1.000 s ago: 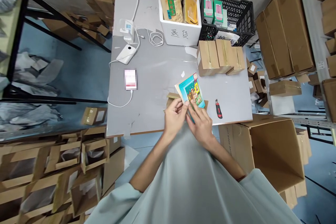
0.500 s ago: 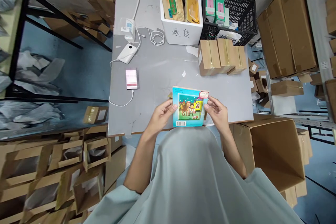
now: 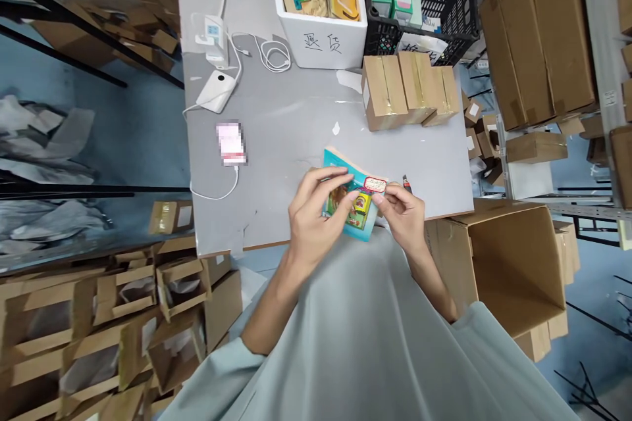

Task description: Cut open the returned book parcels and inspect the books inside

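A small blue picture book (image 3: 359,230) with a cartoon on its cover and a red-edged label near its upper right corner is tilted over the table's front edge. Thumb and fingers of my right hand (image 3: 405,214) pinch it at the right edge, by the label. Across the cover reaches my left hand (image 3: 318,214), its thumb and fingers apart, fingertips at the picture and close to the label. Whether they press on the cover is hard to tell. Just behind my right hand lies a small red and black object (image 3: 407,184), mostly hidden.
On the grey table (image 3: 286,131) stand a white foam box (image 3: 323,46) of books, a black crate (image 3: 444,6) and several small cartons (image 3: 388,95). A phone (image 3: 231,143), a power bank (image 3: 217,91) and cables lie left. An open carton (image 3: 518,270) stands right of me.
My left hand has moved from the book's left edge across its cover. The book has turned clockwise and tilted. My right hand has shifted to the label corner. The camera view has shifted.
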`<state>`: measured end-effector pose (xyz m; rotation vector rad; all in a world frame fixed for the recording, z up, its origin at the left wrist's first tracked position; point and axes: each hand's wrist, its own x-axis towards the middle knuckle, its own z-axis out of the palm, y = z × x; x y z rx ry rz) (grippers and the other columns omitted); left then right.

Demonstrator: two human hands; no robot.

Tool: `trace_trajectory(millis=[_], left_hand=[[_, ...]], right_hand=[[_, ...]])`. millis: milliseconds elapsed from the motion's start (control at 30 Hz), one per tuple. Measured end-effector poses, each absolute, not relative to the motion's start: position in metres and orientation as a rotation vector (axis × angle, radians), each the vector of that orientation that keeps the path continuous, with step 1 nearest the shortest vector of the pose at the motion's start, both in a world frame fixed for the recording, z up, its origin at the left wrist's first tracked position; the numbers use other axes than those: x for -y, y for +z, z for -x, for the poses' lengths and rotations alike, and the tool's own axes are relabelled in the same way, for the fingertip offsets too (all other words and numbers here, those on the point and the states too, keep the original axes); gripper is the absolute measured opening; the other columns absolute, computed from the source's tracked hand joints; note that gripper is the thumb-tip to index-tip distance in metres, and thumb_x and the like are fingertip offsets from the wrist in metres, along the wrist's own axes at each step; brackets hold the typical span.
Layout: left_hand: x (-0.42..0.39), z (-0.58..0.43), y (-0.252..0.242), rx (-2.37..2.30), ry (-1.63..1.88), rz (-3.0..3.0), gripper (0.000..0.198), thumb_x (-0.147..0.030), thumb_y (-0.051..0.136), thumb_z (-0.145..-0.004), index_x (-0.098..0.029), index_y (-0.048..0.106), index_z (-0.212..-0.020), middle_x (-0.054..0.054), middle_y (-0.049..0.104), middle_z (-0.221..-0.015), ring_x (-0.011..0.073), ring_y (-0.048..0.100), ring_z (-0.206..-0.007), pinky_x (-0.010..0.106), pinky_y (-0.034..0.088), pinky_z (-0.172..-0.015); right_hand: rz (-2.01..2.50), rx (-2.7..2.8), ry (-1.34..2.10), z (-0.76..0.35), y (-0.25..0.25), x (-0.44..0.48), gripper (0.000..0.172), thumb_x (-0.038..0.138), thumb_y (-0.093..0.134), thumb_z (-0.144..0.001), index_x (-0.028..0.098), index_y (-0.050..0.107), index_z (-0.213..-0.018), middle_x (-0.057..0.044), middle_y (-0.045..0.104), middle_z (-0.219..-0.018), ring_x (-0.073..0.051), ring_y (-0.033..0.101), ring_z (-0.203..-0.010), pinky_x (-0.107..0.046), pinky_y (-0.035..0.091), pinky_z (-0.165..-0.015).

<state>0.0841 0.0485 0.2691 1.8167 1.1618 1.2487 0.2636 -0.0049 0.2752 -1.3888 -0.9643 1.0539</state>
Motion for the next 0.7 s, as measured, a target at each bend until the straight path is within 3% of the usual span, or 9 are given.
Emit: trace_trajectory(millis=[300,467,700], left_hand=[[-0.048,-0.099,0.282,-0.966,1.136,-1.546,0.029,-0.045,0.082,-0.106,-0.026,0.079,-0.128,0.011,0.076,-0.137,0.0251,0.075,-0.134,0.042,0.068,-0.114],[-0.044,-0.103,0.285,-0.916,1.184,-1.506,0.022,-0.039,0.082,-0.107,-0.027,0.078,-0.124,0.010,0.076,-0.139,0.0244,0.074,-0.136,0.042,0.068,-0.114],[-0.039,-0.107,0.286,-0.959,1.184,-1.504,0.018,-0.039,0.079,-0.109,-0.026,0.077,-0.121,0.010,0.076,-0.143,0.0253,0.073,-0.139,0.044,0.067,-0.114]], right_hand=[[1.419,1.191,0.905,-0.271,0.285,0.013,0.035,0.060,0.077,-0.107,0.027,0.088,-0.103,-0.006,0.082,-0.103,-0.019,0.074,-0.088,-0.031,0.067,-0.073],[1.416,1.230,0.844,-0.270,0.288,0.016,0.027,0.051,0.074,-0.111,0.029,0.088,-0.108,-0.005,0.082,-0.104,-0.018,0.075,-0.090,-0.028,0.067,-0.072],[1.497,1.221,0.822,-0.269,0.289,0.018,0.035,0.059,0.074,-0.109,0.028,0.089,-0.109,-0.007,0.082,-0.105,-0.020,0.075,-0.091,-0.031,0.070,-0.077]])
